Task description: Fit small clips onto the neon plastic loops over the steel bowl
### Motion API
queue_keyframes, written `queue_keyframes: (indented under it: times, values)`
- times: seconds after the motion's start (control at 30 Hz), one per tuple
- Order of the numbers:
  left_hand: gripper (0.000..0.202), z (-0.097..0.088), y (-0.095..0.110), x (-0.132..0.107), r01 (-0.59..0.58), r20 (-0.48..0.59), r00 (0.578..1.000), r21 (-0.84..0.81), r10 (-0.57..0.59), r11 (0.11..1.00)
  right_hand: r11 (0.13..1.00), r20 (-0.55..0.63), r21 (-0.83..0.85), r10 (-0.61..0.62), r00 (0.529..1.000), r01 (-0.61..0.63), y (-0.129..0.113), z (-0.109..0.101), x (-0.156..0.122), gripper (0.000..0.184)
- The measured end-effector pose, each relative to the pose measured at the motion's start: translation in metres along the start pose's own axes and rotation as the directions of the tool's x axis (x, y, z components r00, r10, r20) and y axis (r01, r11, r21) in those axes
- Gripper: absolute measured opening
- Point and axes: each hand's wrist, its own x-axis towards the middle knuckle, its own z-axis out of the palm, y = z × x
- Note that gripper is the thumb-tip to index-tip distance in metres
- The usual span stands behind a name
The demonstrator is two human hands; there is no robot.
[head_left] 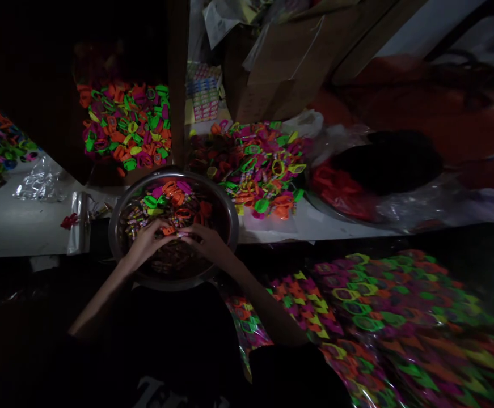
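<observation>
A round metal bowl [121, 215] sits in front of me, holding several small neon plastic pieces in orange, green and pink. Both hands reach into it. My left hand [144, 243] has its fingers curled, pinching a small orange plastic piece [169, 230]. My right hand [206, 241] meets it from the right, fingers bent around the same spot. In the dim light I cannot make out what the right fingers hold.
Heaps of the same neon pieces lie behind the bowl [125, 127] and to its right [257, 164]. Packed sheets of them [370, 306] spread at the lower right. Cardboard boxes [285, 68] stand behind, clear plastic bags [42, 181] lie at left.
</observation>
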Motion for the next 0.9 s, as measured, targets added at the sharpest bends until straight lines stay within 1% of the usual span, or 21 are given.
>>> queue_keyframes:
  times: [0.07,0.1,0.27,0.43,0.57,0.63,0.7,0.73,0.8,0.9]
  values:
    - [0.029,-0.001,0.0,-0.002,-0.006,-0.042,0.999,0.036,0.008,0.999,1.0,0.004,-0.011,-0.007,1.0,0.007,-0.003,0.0,-0.001,0.017]
    - [0.03,-0.001,0.0,-0.003,-0.023,-0.046,0.999,0.053,0.025,0.998,1.0,0.007,-0.01,-0.001,1.0,0.001,-0.004,0.0,-0.001,0.017]
    - [0.027,-0.005,0.007,-0.004,-0.147,-0.034,0.988,0.086,0.151,0.985,0.999,-0.024,0.007,0.046,0.999,-0.046,-0.009,0.002,-0.004,0.014]
    - [0.024,-0.008,0.012,-0.004,-0.216,-0.013,0.975,0.144,0.221,0.966,0.999,-0.041,0.027,0.025,0.999,-0.024,-0.01,0.004,-0.005,0.013]
    - [0.02,-0.01,0.016,0.0,-0.28,0.05,0.959,0.291,0.278,0.915,0.998,-0.062,0.051,0.026,0.998,-0.022,-0.007,0.007,-0.004,0.013]
    - [0.018,-0.012,0.02,0.003,-0.298,0.089,0.954,0.384,0.286,0.874,0.998,-0.068,0.064,0.031,0.997,-0.026,-0.005,0.007,-0.002,0.013]
    - [0.018,-0.013,0.024,0.005,-0.309,0.119,0.951,0.428,0.286,0.85,0.997,-0.086,0.07,0.039,0.996,-0.033,-0.005,0.006,-0.001,0.012]
    - [0.017,-0.013,0.026,0.006,-0.31,0.127,0.951,0.419,0.283,0.853,0.997,-0.097,0.071,0.038,0.995,-0.031,-0.005,0.006,0.0,0.012]
    - [0.016,-0.012,0.028,0.006,-0.295,0.106,0.955,0.361,0.275,0.885,0.997,-0.116,0.07,0.03,0.993,-0.022,-0.007,0.005,0.001,0.012]
    - [0.016,-0.008,0.028,0.005,-0.247,0.079,0.969,0.292,0.234,0.924,0.997,-0.101,0.06,0.05,0.994,-0.044,-0.008,0.003,0.002,0.013]
